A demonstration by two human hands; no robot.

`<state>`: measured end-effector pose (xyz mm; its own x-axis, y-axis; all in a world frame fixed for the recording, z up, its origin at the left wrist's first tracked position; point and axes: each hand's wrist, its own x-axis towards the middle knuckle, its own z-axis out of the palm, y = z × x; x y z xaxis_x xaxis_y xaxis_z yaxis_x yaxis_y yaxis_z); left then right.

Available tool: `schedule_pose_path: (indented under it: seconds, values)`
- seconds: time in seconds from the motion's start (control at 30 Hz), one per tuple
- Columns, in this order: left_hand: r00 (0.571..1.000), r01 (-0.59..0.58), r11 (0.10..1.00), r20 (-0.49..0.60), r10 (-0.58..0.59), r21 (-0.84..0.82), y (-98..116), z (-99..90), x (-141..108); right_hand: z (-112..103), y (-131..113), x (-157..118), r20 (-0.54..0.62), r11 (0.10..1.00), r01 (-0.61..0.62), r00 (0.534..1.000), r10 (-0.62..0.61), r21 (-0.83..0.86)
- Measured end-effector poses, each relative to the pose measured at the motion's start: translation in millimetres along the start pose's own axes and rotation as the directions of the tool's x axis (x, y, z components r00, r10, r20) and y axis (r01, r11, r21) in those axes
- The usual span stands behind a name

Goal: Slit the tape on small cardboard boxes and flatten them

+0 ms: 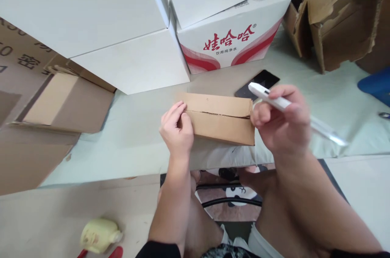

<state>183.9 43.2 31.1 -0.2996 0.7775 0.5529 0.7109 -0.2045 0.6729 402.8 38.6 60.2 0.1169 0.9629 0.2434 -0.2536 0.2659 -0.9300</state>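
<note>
A small brown cardboard box [219, 126] lies on the table near its front edge, with a seam running along its top between two flaps. My left hand [177, 128] is closed on the box's left end, its fingers curled over the top. At the right end, my right hand [282, 122] grips a slim white utility knife [282, 102], held slanting above the table. Its far end is shiny and blurred, so I cannot tell how the blade sits. The curled fingers of that hand are close to the box's right edge; contact there is unclear.
Behind the box lies a dark phone [258, 83]. A white carton with red lettering [231, 38] and large white boxes [131, 63] stand at the back. Open cardboard boxes [341, 18] are at right, brown cartons [76, 99] at left. A yellow bottle [99, 235] is on the floor.
</note>
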Motion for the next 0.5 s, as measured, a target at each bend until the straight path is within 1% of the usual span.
schedule_pose_path:
  seconds: [0.03, 0.1, 0.17, 0.2, 0.27, 0.33, 0.43, 0.5]
  values:
    - [1.0, -0.002, 1.0, -0.003, 0.002, -0.001, 0, 0.5, 0, 3, 2, -2, 0.011, 1.0, 0.02, 1.0, -0.019, -0.014]
    - [1.0, 0.0, 1.0, -0.006, 0.0, 0.005, 1, 1.2, -1, 8, 4, -7, 0.048, 0.994, 0.03, 0.999, -0.026, -0.101]
    - [1.0, 0.003, 1.0, -0.008, -0.003, 0.01, 1, 1.5, -1, 12, 4, -12, 0.095, 0.968, 0.026, 0.996, -0.002, -0.25]
    - [1.0, 0.005, 1.0, -0.007, -0.005, 0.01, 1, 1.6, -2, 13, 3, -13, 0.108, 0.939, 0.03, 0.994, 0.007, -0.343]
    - [1.0, 0.009, 1.0, -0.006, -0.009, 0.008, 1, 1.8, -2, 16, 0, -13, 0.125, 0.845, 0.052, 0.992, 0.018, -0.533]
    - [1.0, 0.012, 1.0, -0.006, -0.012, 0.003, 0, 1.9, -2, 21, -3, -10, 0.136, 0.732, 0.071, 0.99, 0.03, -0.678]
    - [1.0, 0.012, 1.0, -0.003, -0.012, -0.005, 0, 1.8, -2, 28, -8, -7, 0.15, 0.589, 0.083, 0.986, 0.066, -0.804]
    - [1.0, 0.01, 1.0, 0.003, -0.01, -0.001, 0, 1.5, -3, 32, -10, -5, 0.137, 0.51, 0.068, 0.985, 0.1, -0.858]
